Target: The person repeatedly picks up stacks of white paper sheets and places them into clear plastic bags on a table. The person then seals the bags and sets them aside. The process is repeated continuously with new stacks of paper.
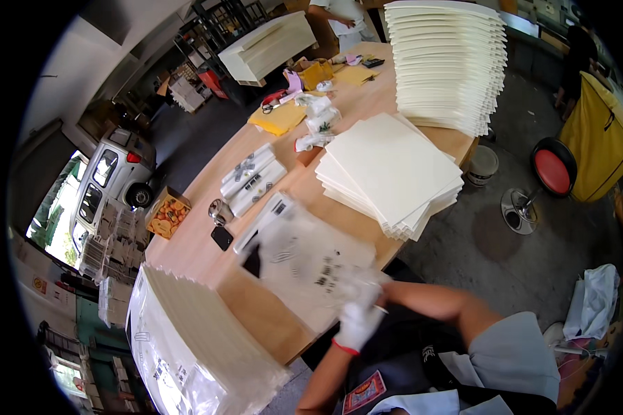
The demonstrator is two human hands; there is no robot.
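Observation:
A clear plastic bag (318,259) with dark print is spread over the near part of the table, blurred by motion. At its near right edge, my left hand (358,324), in a white glove with a red cuff, is closed on the bag. Just beyond it, my right hand (368,285) reaches in from the right over the same edge, its fingers smeared by motion. A fanned stack of cream boards (391,169) lies beyond my hands. On the left, more boards in printed clear plastic (194,339) stand in a thick pile.
On the wooden table (201,197) are rolled plastic bags (253,181), a black phone (221,238), a metal object (219,211) and yellow envelopes (278,119). A tall board stack (450,66) stands at the far right. A red-seated stool (554,169) is beside the table; another person (342,21) stands beyond.

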